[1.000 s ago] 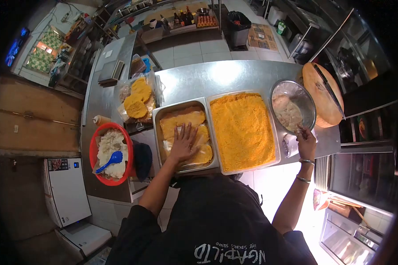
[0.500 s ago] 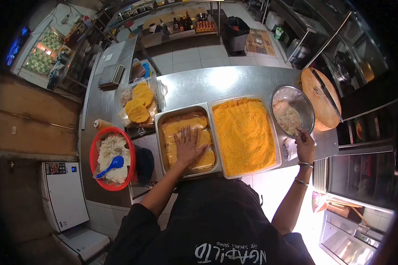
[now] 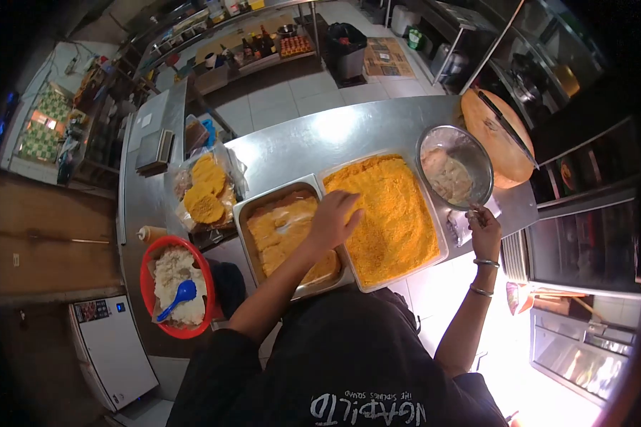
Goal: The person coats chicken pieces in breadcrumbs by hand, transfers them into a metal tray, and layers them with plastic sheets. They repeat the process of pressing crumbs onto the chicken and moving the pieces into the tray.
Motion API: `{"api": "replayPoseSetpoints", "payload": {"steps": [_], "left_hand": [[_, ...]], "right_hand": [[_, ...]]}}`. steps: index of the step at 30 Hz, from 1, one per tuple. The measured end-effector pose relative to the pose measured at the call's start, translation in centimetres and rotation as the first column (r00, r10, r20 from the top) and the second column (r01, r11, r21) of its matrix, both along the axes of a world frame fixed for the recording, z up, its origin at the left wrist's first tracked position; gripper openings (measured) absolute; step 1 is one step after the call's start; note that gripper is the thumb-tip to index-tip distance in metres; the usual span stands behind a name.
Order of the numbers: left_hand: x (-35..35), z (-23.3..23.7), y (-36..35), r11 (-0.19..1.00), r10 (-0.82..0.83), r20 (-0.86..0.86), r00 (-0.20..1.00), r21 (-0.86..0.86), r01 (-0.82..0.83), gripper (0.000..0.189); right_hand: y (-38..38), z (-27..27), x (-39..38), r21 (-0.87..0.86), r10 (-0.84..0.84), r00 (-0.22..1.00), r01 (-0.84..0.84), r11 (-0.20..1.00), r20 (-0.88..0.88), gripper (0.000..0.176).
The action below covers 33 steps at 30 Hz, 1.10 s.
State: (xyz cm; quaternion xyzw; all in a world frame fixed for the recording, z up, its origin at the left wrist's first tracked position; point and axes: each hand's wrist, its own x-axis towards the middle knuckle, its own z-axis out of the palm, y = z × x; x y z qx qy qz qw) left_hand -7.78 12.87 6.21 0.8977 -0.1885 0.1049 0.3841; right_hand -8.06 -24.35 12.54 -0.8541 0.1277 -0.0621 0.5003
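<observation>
My left hand [image 3: 335, 220] hangs over the seam between a metal pan [image 3: 243, 208] and a tub of orange crumbs [image 3: 388, 228]; its fingers are apart and hold nothing. Plastic-covered breaded pieces [image 3: 281, 231] lie in the pan. My right hand [image 3: 483, 226] is at the near rim of a steel bowl [image 3: 477, 164], fingers pinched together; what they hold, if anything, is too small to name. Pale raw meat [image 3: 445, 174] sits in the bowl. A crumpled plastic bag [image 3: 461, 229] lies beside my right hand.
A wooden board [image 3: 509, 160] with a knife [image 3: 507, 128] stands at the right. On the left are bagged breaded patties [image 3: 206, 188], a squeeze bottle [image 3: 151, 233], and a red basin [image 3: 147, 285] of rice [image 3: 174, 267] with a blue scoop [image 3: 185, 290].
My left hand has lifted off the covered pieces in the pan and moved right, towards the crumbs. My right hand remains by the bowl's rim. The whole view has shifted slightly.
</observation>
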Motion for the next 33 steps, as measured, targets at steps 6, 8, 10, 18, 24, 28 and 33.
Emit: {"api": "replayPoseSetpoints", "payload": {"steps": [6,8,10,18,24,28,33], "left_hand": [[7.5,-6.2,-8.2,0.908,0.150,-0.056,0.987,0.402,-0.116,0.058],[8.4,-4.6,-9.1,0.895,0.189,-0.309,0.932,0.444,-0.034,0.062],[8.7,-3.2,-9.2,0.897,0.175,-0.505,0.845,0.436,0.074,0.052],[5.6,-2.2,-9.4,0.917,-0.081,-0.088,0.993,0.383,0.108,0.018],[4.5,-0.9,-8.8,0.982,-0.189,0.128,0.974,0.014,0.189,0.018],[2.9,1.3,-7.9,0.966,-0.094,0.046,0.994,-0.237,0.103,0.021],[-0.5,7.0,-3.1,0.935,-0.013,-0.249,0.968,-0.348,-0.077,0.027]], "right_hand": [[-0.2,1.8,-2.8,-0.087,-0.100,0.994,0.096,0.992,-0.046,0.030],[-0.5,2.1,-3.9,-0.096,-0.131,0.991,0.127,0.987,-0.040,0.030],[-1.1,1.8,-4.9,-0.122,-0.186,0.980,0.178,0.977,-0.063,0.030],[-0.4,1.4,-5.6,-0.097,-0.160,0.985,0.153,0.983,-0.068,0.031],[1.0,2.3,-5.0,-0.150,-0.110,0.992,0.099,0.984,-0.062,0.029],[1.0,2.1,-4.6,-0.124,-0.096,0.994,0.090,0.988,-0.047,0.029],[0.8,1.9,-5.1,-0.129,-0.056,0.997,0.050,0.990,-0.048,0.029]]}}
